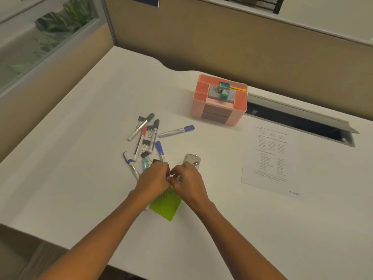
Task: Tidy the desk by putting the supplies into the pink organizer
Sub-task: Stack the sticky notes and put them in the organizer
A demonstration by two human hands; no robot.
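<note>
Both hands, left (155,176) and right (187,177), pinch one small clip (171,178) together over a green notepad (166,205). Markers (141,143) point away on the table (80,158), scattered between them and the pink organizer (220,101).

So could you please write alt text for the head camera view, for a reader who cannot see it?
Two hands, left hand and right hand, meet over a green card on a white desk. Markers and binder clips lie scattered beyond; farther back stands a pink organizer.
</note>
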